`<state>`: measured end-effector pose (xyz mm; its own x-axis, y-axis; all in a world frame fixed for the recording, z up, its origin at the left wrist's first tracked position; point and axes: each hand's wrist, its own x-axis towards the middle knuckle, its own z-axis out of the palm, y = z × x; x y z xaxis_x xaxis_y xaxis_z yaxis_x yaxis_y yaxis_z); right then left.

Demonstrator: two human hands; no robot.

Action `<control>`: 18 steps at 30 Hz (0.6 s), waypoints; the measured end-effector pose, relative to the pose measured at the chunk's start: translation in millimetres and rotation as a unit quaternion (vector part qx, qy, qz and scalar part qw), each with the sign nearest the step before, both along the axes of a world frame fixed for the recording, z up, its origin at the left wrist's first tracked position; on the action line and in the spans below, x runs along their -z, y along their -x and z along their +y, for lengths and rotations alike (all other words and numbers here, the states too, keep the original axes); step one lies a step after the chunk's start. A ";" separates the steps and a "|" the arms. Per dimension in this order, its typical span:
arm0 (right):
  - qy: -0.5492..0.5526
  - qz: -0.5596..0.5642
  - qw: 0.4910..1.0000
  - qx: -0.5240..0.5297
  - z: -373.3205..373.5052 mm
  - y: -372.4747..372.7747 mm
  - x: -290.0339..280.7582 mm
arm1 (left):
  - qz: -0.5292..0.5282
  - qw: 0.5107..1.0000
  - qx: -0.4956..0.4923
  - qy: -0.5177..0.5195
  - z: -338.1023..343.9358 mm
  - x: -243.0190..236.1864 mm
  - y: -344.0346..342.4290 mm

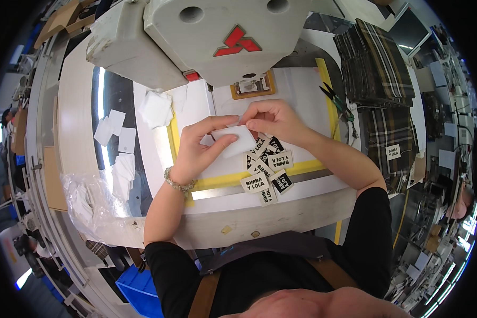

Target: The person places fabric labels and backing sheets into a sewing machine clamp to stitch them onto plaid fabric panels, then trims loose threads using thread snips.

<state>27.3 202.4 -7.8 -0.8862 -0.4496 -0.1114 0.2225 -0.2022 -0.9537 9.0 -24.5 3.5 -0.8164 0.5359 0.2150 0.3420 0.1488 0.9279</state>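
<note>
My left hand (200,146) grips a small white rectangular piece (241,142) between thumb and fingers, above the work surface. The fingers of my right hand (274,117) are pinched together at the upper edge of the same piece. Whether it is paper or thin cloth I cannot tell. Just below and to the right of my hands lies a loose pile of cream and black fabric labels (267,167), overlapping each other. Beyond my fingers is a brass-coloured clamp frame (253,86) under the head of a large pale industrial sewing machine (222,42).
Folded dark plaid cloth (376,66) is stacked at the right, beside green-handled snips (340,105). One label (392,152) rests on the lower plaid cloth. White pieces (156,108) are piled left of my hands; a clear plastic bag (90,206) and a blue crate (138,289) are farther left.
</note>
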 end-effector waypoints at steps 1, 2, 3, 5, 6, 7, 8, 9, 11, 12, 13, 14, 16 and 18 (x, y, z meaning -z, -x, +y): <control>0.001 -0.001 1.000 0.001 -0.2 0.2 -0.7 | -0.004 1.000 0.001 0.012 -0.2 0.1 0.5; 0.002 -0.002 1.000 -0.006 0.0 1.1 -2.0 | -0.005 1.000 0.002 0.012 0.2 -0.3 1.0; 0.003 -0.002 1.000 -0.013 0.4 1.7 -2.4 | -0.017 1.000 0.001 0.014 0.5 -0.9 1.0; 0.011 0.001 1.000 -0.013 1.6 2.2 0.5 | -0.029 0.999 0.002 0.016 1.1 -0.8 1.0; 0.020 0.005 1.000 -0.015 1.7 2.2 1.3 | -0.029 1.000 -0.001 0.013 1.2 -0.7 1.1; 0.019 0.006 1.000 -0.013 1.5 2.4 -0.3 | -0.028 1.000 -0.003 0.010 1.2 -1.0 1.1; 0.010 0.010 1.000 -0.011 1.1 1.8 -2.5 | -0.028 1.000 -0.001 0.009 0.8 -1.3 0.4; 0.001 0.015 1.000 -0.009 0.5 1.2 -4.3 | -0.021 1.000 0.002 0.013 0.0 -2.2 -0.3; -0.006 0.019 1.000 -0.007 -0.4 1.4 -3.5 | -0.017 1.000 0.006 0.018 -0.6 -1.8 -0.4; -0.011 0.022 1.000 -0.007 -0.3 2.3 -1.4 | -0.019 1.000 0.008 0.019 -0.4 -0.3 0.1; -0.010 0.019 1.000 -0.006 0.0 3.6 0.9 | -0.021 1.000 0.010 0.020 -0.1 1.2 0.9; -0.011 0.023 1.000 -0.004 -0.4 3.2 0.9 | -0.021 1.000 0.011 0.020 -0.5 0.4 0.1; -0.012 0.025 1.000 -0.001 -1.0 1.5 2.4 | -0.004 1.000 0.021 0.017 -1.4 -0.8 -1.2; -0.004 0.025 1.000 0.002 -1.4 1.3 4.1 | 0.003 0.999 0.032 0.019 -2.3 -3.6 -0.7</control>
